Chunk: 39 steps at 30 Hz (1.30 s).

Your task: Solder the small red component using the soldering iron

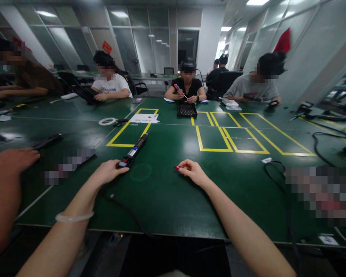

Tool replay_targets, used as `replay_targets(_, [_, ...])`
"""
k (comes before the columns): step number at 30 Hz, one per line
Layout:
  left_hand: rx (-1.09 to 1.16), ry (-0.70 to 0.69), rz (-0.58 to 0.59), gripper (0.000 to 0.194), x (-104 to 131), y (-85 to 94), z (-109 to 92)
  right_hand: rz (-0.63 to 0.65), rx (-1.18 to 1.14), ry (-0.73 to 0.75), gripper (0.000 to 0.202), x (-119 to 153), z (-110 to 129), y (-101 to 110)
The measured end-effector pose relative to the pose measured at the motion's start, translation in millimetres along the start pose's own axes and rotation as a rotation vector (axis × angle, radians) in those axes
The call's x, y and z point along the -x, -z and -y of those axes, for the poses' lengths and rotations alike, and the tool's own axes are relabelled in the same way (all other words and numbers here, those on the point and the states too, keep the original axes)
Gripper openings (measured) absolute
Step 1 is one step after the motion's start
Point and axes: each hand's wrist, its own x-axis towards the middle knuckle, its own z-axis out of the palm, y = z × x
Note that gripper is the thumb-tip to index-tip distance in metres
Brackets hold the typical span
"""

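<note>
My left hand point(111, 172) is closed around the near end of a long black tool point(135, 149), which looks like an electric screwdriver. It lies slanted, its thin tip pointing away from me, with white and blue labels on its body. Red and grey parts show beside my fingers. To the right, my right hand point(192, 171) is held apart from the tool. Its thumb and fingers pinch a small red and dark piece point(177, 167), too small to name. A black cable point(132, 217) runs below my left hand toward the table's near edge.
Yellow tape outlines point(216, 149) mark the green table point(173, 207). Beyond lie a white paper point(144, 118), a white ring point(107, 121) and a black tray point(187, 110) before a seated person. A neighbour's hand point(14, 163) is at left. Cables point(276, 181) lie at right.
</note>
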Motion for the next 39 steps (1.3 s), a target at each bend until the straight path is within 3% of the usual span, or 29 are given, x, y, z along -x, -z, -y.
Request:
replay_targets(3, [-0.091, -0.055, 0.061, 0.06, -6, -9.6, -28, -0.001, 0.004, 0.001, 0.026, -1, 0, 0])
replay_targets(10, [-0.092, -0.218, 0.051, 0.047, -5, -38.3, -106, -0.047, 0.048, 0.021, 0.025, 0, 1, -3])
replay_targets(17, [-0.078, -0.333, 0.066, 0.044, 12, -61.7, -160, -0.099, 0.399, 0.226, 0.011, 6, 11, -6])
replay_targets(24, [-0.093, -0.363, 0.04, 0.058, 19, -71.6, -169, -0.129, 0.764, 0.275, 0.003, 6, 11, -11])
replay_targets(28, [-0.119, -0.378, 0.015, 0.063, 22, -73.6, -168, -0.121, 0.789, 0.29, 0.002, 6, 9, -10])
replay_targets(35, [-0.162, -0.426, -0.047, 0.051, 28, -72.3, -175, -0.157, 0.79, 0.29, 0.004, 3, 6, -15])
replay_targets(39, [-0.182, -0.415, -0.086, 0.054, 27, -76.4, -178, -0.171, 0.782, 0.298, 0.005, 2, 7, -18])
